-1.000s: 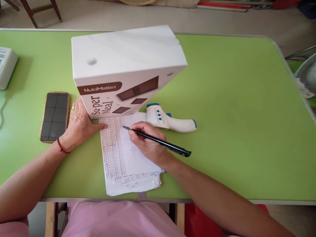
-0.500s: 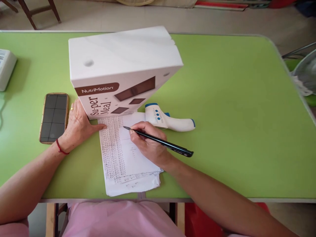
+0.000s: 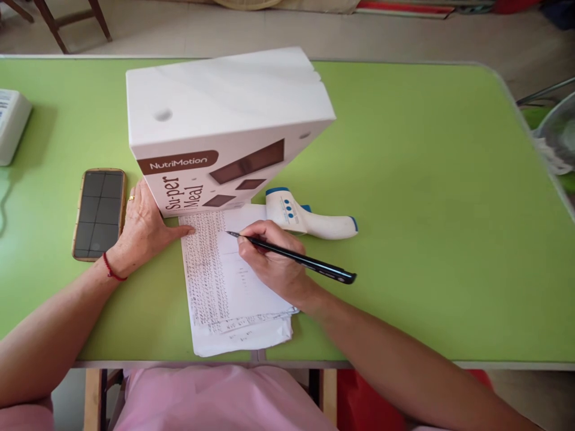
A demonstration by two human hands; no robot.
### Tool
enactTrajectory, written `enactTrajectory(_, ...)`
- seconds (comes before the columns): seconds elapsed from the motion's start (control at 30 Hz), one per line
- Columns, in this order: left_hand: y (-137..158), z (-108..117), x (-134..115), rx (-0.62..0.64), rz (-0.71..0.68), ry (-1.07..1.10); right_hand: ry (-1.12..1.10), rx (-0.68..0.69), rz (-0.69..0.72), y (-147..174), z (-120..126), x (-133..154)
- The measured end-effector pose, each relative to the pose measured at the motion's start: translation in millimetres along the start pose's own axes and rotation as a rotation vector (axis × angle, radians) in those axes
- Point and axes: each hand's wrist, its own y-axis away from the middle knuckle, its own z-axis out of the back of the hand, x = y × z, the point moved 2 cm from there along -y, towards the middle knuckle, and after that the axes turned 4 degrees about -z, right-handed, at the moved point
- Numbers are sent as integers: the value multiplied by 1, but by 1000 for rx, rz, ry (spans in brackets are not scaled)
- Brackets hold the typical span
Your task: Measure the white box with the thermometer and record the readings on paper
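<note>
Between the fingers of my right hand (image 3: 274,260) is a black pen (image 3: 305,261), its tip at the paper's written area. The sheets of paper (image 3: 256,299) lie stacked, with dense rows of small handwriting down their left side. My left hand (image 3: 146,221) lies flat beside the lower left edge of a tall white box (image 3: 224,99), its thumb stretched onto the paper's edge; some fingertips are hidden behind the box. The box stands upright over the paper's far end. A white and blue infrared thermometer (image 3: 309,218) lies just beyond my right hand.
A phone (image 3: 99,214) in a brown case lies left of my left hand. At the far left edge stands a white device (image 3: 11,126) with a cable. The green table (image 3: 426,209) carries everything. Right of it is a clear container (image 3: 557,129); a wooden stool (image 3: 74,21) stands behind.
The pen's rear end has tilted slightly up and to the right, with a tiny shift of my right hand. My left hand, the box and the paper stay in place.
</note>
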Motion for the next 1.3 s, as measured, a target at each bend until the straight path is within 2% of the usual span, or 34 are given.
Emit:
enactTrajectory(0.33,1,-1,1,-7,-20,-28,9,42,-24,1,0,-2)
enactTrajectory(0.7,0,1,-1,7,-1,-2,8,2,8,2,1,1)
enactTrajectory(0.8,0,3,-2,8,20,18,32,69,176,3,8,7)
enactTrajectory(0.93,-3,10,-3,-97,-14,195,309,255,493,6,12,16)
enactTrajectory(1.0,-6,13,-3,-135,1,332,445,318,562,7,11,19)
enactTrajectory(1.07,-8,13,-4,-148,46,478,489,352,617,7,12,22)
enactTrajectory(1.13,-9,15,-5,-165,79,597,478,318,648,5,17,22)
enactTrajectory(1.2,-9,18,-6,-204,90,650,491,207,611,1,29,16)
enactTrajectory(1.27,-7,25,-9,-232,106,654,583,110,476,-5,44,2)
enactTrajectory(1.3,-5,28,-10,-233,117,658,646,103,383,-8,52,-7)
